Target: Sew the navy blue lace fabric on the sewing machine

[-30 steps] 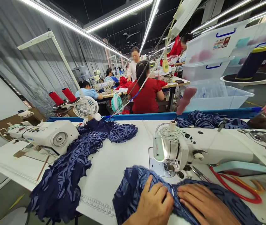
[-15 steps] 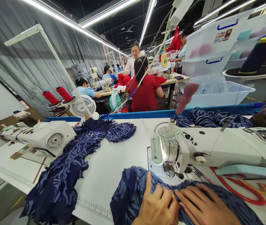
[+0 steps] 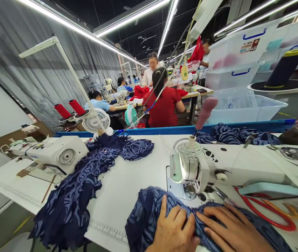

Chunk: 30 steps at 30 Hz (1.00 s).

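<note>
Just in front of the sewing machine (image 3: 191, 171), the left hand (image 3: 173, 229) and right hand (image 3: 233, 231) press flat, fingers spread, on navy lace fabric (image 3: 149, 210) stretching sideways beneath them.

The white bench (image 3: 127, 182) carries a sewing machine (image 3: 217, 168) toward its right edge; navy lace fabric (image 3: 149, 217) lies at the near edge before it; a long navy lace pile (image 3: 85, 182) trails off the left near corner; a second machine (image 3: 56, 154) sits at the left edge; red-handled scissors (image 3: 269, 210) lie right.
</note>
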### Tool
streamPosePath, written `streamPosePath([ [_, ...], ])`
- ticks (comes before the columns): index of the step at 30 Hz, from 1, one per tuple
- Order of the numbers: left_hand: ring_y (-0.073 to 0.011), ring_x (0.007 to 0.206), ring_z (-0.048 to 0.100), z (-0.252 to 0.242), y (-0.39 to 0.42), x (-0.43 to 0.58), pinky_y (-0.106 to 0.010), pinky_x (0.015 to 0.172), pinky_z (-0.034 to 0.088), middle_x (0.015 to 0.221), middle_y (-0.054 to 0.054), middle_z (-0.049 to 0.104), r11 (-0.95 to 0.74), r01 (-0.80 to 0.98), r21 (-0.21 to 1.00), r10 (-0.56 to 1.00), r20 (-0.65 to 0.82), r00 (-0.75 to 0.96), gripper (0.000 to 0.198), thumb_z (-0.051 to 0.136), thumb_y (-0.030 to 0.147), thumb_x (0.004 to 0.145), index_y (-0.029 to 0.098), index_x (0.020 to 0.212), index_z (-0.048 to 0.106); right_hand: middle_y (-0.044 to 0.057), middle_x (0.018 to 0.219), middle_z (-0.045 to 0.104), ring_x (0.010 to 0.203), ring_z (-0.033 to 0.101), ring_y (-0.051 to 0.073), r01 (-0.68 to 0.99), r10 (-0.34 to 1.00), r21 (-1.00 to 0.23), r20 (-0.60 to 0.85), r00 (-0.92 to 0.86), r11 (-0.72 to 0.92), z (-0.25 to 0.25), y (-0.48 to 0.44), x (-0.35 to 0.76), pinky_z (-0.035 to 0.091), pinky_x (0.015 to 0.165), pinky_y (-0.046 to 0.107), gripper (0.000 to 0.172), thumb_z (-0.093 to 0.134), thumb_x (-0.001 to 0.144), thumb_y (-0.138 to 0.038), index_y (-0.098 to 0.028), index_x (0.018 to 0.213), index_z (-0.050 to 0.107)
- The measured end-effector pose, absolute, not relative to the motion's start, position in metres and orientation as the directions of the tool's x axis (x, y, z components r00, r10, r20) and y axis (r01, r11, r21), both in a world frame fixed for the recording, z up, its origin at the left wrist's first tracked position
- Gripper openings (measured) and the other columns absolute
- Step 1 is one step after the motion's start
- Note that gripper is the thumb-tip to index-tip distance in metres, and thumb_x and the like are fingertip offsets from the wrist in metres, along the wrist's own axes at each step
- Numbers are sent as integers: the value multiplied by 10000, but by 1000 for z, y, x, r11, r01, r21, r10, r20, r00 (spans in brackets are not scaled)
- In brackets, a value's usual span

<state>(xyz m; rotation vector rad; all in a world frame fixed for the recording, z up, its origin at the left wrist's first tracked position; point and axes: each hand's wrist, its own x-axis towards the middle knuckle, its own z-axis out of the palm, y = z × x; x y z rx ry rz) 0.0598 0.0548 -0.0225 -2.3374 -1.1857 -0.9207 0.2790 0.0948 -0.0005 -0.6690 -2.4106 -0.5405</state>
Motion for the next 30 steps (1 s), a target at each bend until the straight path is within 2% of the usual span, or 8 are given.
streamPosePath([
  [3, -180, 953, 686, -23, 49, 63, -452, 1157, 407, 982, -35, 716, -600, 798, 61, 560, 744, 364, 338, 492, 435, 992, 163, 1095, 664, -49, 946, 711, 868, 647, 150, 627, 505, -10, 603, -617, 779, -5, 101, 274, 353, 895, 345, 226, 430, 998, -284, -281, 1003, 656],
  [5, -180, 940, 697, -29, 47, 70, -419, 1134, 440, 940, -48, 722, -613, 786, 77, 509, 799, 319, 348, 454, 404, 1006, 135, 1044, 672, -53, 910, 708, 821, 645, 173, 669, 605, -122, 568, -558, 733, -12, 106, 266, 377, 820, 362, 263, 388, 1010, -297, -295, 942, 643],
  [9, -147, 803, 709, -51, 50, 87, -389, 1162, 397, 769, -24, 702, -599, 800, 30, 338, 915, 219, 390, 413, 379, 1025, 135, 873, 676, -54, 794, 691, 720, 655, 186, 733, 739, -236, 454, -497, 638, -24, 117, 247, 425, 689, 342, 162, 535, 958, -381, -282, 857, 613],
  [13, -112, 785, 717, -71, 52, 89, -418, 1185, 366, 749, 21, 724, -556, 829, -54, 258, 937, 234, 243, 494, 173, 991, 169, 829, 675, -58, 678, 646, 683, 654, 185, 776, 841, -340, 323, -434, 531, -19, 124, 238, 435, 615, 306, 171, 642, 877, -400, -271, 780, 586],
  [18, -118, 755, 724, -78, 47, 83, -509, 1203, 313, 720, 48, 732, -532, 834, -145, 269, 905, 329, 147, 606, 144, 933, 209, 832, 690, -49, 669, 642, 714, 646, 197, 796, 895, -409, 221, -387, 445, -10, 127, 236, 429, 613, 298, 176, 664, 818, -406, -270, 735, 587],
  [22, -124, 817, 726, -72, 44, 84, -472, 1218, 300, 794, 23, 748, -548, 832, -85, 285, 916, 282, 232, 515, 165, 992, 173, 857, 704, -57, 648, 630, 683, 629, 187, 790, 899, -428, 212, -383, 438, -9, 127, 235, 423, 620, 298, 202, 667, 826, -426, -269, 729, 586],
  [27, -115, 793, 718, -59, 40, 81, -453, 1238, 250, 824, 33, 760, -579, 814, -55, 270, 929, 254, 296, 449, 193, 1026, 178, 878, 705, -67, 652, 625, 645, 634, 151, 733, 846, -424, 305, -438, 532, -15, 129, 243, 469, 611, 277, 149, 600, 879, -362, -265, 766, 598],
  [30, -105, 802, 712, -38, 36, 70, -415, 1249, 206, 825, 35, 752, -667, 745, 21, 344, 895, 283, 378, 370, 337, 1063, 198, 925, 693, -34, 790, 704, 734, 684, 148, 685, 777, -383, 420, -469, 620, -17, 126, 259, 527, 676, 271, 194, 474, 954, -337, -263, 888, 640],
])
